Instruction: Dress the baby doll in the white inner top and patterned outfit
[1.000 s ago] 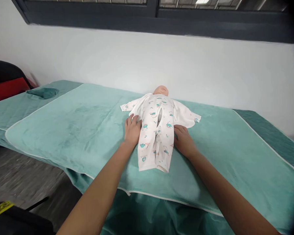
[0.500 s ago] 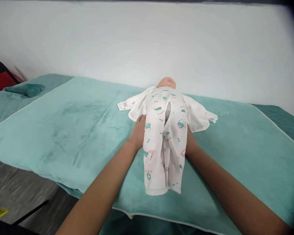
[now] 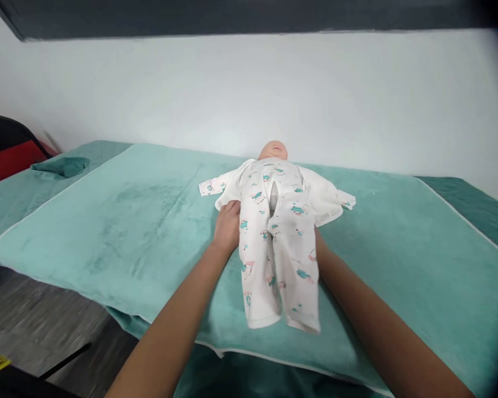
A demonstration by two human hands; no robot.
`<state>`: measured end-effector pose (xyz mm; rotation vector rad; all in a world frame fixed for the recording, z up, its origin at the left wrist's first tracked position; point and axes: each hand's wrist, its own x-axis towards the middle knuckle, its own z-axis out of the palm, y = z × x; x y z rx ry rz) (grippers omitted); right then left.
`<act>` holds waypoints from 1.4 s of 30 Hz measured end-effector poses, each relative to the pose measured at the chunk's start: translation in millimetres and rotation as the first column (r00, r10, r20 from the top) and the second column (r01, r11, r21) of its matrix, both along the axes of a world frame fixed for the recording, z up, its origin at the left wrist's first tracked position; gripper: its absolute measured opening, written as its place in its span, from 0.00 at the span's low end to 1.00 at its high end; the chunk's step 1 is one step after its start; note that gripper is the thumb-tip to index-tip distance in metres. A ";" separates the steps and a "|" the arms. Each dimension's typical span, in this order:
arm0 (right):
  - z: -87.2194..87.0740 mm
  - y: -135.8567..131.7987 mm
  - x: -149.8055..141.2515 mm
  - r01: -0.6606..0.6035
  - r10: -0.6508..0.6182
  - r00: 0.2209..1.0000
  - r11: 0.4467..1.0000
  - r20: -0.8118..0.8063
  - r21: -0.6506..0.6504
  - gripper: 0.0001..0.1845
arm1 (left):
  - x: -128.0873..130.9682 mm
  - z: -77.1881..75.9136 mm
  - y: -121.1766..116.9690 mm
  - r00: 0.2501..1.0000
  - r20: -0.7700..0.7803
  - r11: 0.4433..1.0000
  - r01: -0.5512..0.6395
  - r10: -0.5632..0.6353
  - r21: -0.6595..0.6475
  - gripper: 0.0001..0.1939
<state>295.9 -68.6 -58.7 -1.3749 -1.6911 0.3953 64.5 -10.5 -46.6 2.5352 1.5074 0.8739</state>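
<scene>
A baby doll [image 3: 274, 150] lies on its back with its head toward the wall. It wears a white printed baby shirt [image 3: 321, 190] with the sleeves spread out, and white printed split-crotch baby pants [image 3: 255, 265] over the lower body. My left hand [image 3: 227, 225] is at the left edge of the pants, just below the shirt hem. Its fingers are bent around the pants' side, and the thumb is hidden. On the other side, my right hand [image 3: 320, 249] is mostly behind the right pant leg, so its fingers do not show. Both pant legs hang toward me, cuffs loose.
A pale green plush sheet [image 3: 149, 221] covers the bed, its white-edged front border hanging near me. White wall [image 3: 232, 88] rises behind. A red and black chair [image 3: 8, 155] stands at the far left, with a grey floor [image 3: 33, 320] below.
The view has tilted up, showing more of the dark board on the wall. The right pant leg has swung rightward and the cuffs are farther apart. Both hands stay at the pants' sides.
</scene>
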 end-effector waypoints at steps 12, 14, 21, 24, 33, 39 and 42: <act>25.8 -16.1 23.6 -0.278 0.312 0.932 0.942 0.186 -0.189 0.12 | -27.5 -8.9 -30.8 0.994 0.106 0.993 -0.003 -0.010 0.118 0.15; 23.6 -13.2 39.7 -0.151 0.171 0.979 0.973 0.106 -0.177 0.13 | -29.3 -10.1 -30.5 0.986 0.168 0.995 -0.025 0.009 0.096 0.18; 10.9 8.1 103.6 0.751 -0.720 0.652 0.656 0.237 -0.076 0.24 | -27.7 -10.2 -18.2 0.829 0.275 0.861 -0.509 0.486 0.011 0.17; 12.9 13.7 108.9 0.729 -0.669 0.684 0.633 0.289 -0.261 0.26 | -21.9 -9.2 -12.2 0.813 0.163 0.824 -0.566 0.559 -0.001 0.17; 29.8 20.1 78.9 0.532 -0.550 0.668 0.824 -0.500 -0.196 0.24 | -19.0 -7.7 -14.2 0.848 0.089 0.850 -0.526 0.523 0.010 0.15; 85.2 21.6 30.4 0.125 -0.035 0.850 0.983 -0.525 0.137 0.18 | -19.0 -8.1 -14.9 0.845 0.075 0.847 -0.531 0.529 0.011 0.15; 120.0 10.8 18.9 -0.319 0.325 0.910 0.945 -0.258 0.066 0.13 | -19.5 -9.3 -14.0 0.843 0.075 0.844 -0.536 0.533 0.022 0.14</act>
